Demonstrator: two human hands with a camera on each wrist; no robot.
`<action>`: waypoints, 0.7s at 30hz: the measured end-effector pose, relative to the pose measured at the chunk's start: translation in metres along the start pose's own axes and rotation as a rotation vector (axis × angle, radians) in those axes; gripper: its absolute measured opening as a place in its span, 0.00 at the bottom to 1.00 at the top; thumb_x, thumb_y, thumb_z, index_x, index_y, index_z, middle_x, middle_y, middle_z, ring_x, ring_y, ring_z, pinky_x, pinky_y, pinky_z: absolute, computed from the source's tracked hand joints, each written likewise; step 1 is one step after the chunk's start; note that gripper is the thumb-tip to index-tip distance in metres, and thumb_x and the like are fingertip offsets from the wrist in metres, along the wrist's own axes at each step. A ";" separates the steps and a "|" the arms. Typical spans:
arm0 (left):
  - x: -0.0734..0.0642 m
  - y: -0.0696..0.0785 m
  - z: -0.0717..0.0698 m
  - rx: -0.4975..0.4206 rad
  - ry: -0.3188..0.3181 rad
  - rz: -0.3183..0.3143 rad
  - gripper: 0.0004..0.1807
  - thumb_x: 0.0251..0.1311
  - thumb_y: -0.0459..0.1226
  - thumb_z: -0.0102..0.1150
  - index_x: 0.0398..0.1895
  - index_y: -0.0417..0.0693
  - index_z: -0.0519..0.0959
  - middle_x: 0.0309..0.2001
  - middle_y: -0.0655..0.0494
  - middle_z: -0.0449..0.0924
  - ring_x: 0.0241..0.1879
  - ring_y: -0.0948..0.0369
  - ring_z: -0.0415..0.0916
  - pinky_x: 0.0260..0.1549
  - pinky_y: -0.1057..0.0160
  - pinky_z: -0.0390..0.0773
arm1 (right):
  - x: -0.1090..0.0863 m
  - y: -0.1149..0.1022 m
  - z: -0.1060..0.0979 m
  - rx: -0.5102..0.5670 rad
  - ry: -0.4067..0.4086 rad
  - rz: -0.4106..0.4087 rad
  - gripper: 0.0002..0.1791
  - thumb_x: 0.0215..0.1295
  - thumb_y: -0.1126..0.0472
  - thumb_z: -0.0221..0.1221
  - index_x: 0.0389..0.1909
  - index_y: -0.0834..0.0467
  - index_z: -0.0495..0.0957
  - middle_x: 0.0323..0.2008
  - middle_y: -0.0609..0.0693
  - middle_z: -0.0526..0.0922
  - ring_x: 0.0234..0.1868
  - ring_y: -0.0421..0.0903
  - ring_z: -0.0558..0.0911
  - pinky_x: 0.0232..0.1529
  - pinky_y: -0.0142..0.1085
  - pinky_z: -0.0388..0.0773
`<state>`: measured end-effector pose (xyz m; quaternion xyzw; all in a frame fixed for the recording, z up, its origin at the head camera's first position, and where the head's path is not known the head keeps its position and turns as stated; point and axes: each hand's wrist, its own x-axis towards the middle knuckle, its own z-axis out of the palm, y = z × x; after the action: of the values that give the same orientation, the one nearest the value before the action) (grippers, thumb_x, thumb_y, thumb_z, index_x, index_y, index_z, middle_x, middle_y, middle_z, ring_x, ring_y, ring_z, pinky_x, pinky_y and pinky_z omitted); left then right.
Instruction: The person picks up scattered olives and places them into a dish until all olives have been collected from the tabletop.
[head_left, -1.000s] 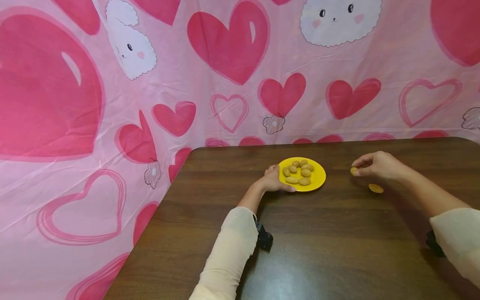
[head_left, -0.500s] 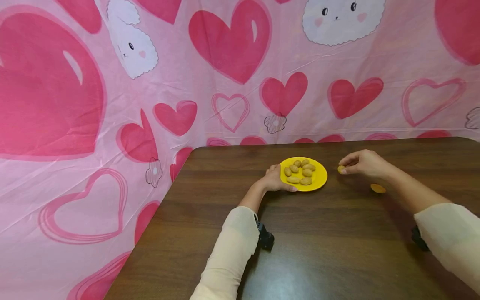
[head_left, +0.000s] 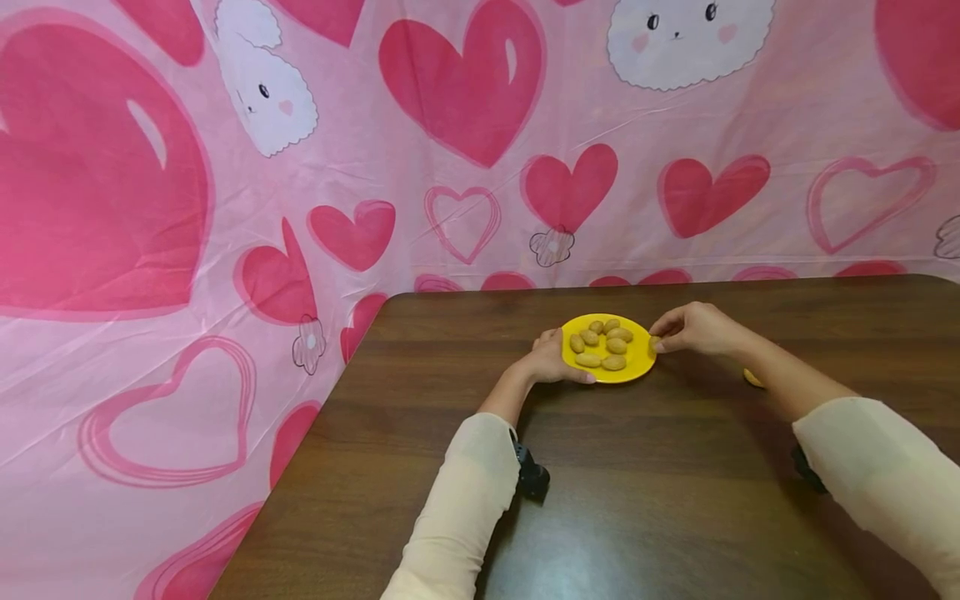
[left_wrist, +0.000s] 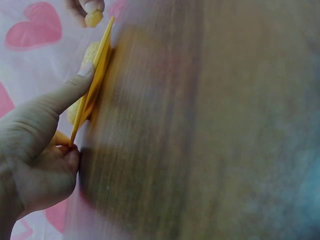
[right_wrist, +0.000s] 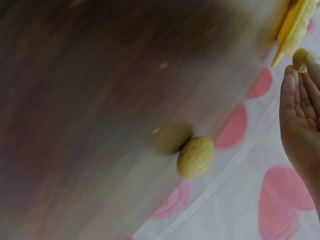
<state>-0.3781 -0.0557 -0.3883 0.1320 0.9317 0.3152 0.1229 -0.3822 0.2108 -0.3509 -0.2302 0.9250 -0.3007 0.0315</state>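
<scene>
In the head view, my left hand point(head_left: 549, 362) grips the near-left rim of a round yellow plate point(head_left: 642, 360), thumb on top in the left wrist view. Several oval yellow-brown pieces point(head_left: 614, 362), like small nuggets, lie on the plate in a loose ring. At the plate's right rim, my right hand point(head_left: 701, 328) pinches another oval yellow-brown piece point(right_wrist: 300, 60) between thumb and fingers. Whether this piece touches the plate cannot be told. One more oval piece point(right_wrist: 195, 157) lies on the table, partly hidden behind my right forearm in the head view.
The brown wooden table point(head_left: 637, 483) runs back to a pink cloth backdrop point(head_left: 480, 200) printed with hearts. Each wrist carries a small black camera point(head_left: 532, 477). The table's left edge slants toward the viewer.
My right hand has moved left with its pinched oval piece, from beside the loose one to the plate's right rim. The left hand and plate stay nearly still.
</scene>
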 end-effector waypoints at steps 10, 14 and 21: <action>0.001 -0.001 0.000 -0.013 0.002 0.006 0.58 0.43 0.52 0.70 0.72 0.43 0.46 0.69 0.49 0.47 0.65 0.54 0.48 0.63 0.55 0.54 | 0.014 -0.011 0.013 -0.026 -0.042 -0.040 0.15 0.53 0.58 0.67 0.39 0.64 0.82 0.35 0.52 0.84 0.36 0.46 0.79 0.38 0.37 0.76; 0.000 0.000 0.000 -0.011 0.000 0.006 0.58 0.43 0.52 0.70 0.72 0.42 0.45 0.70 0.49 0.47 0.65 0.53 0.47 0.63 0.55 0.53 | 0.017 -0.013 0.018 -0.029 -0.057 -0.059 0.14 0.53 0.60 0.66 0.38 0.64 0.82 0.35 0.53 0.84 0.37 0.47 0.79 0.41 0.41 0.77; -0.001 -0.001 0.000 -0.009 -0.001 0.004 0.58 0.44 0.52 0.69 0.72 0.43 0.45 0.70 0.50 0.46 0.65 0.54 0.47 0.63 0.54 0.54 | 0.020 -0.015 0.026 -0.022 -0.086 -0.048 0.12 0.53 0.62 0.66 0.38 0.63 0.83 0.36 0.53 0.83 0.38 0.48 0.78 0.43 0.42 0.77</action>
<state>-0.3778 -0.0568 -0.3885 0.1336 0.9300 0.3194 0.1234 -0.3883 0.1767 -0.3621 -0.2654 0.9201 -0.2812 0.0617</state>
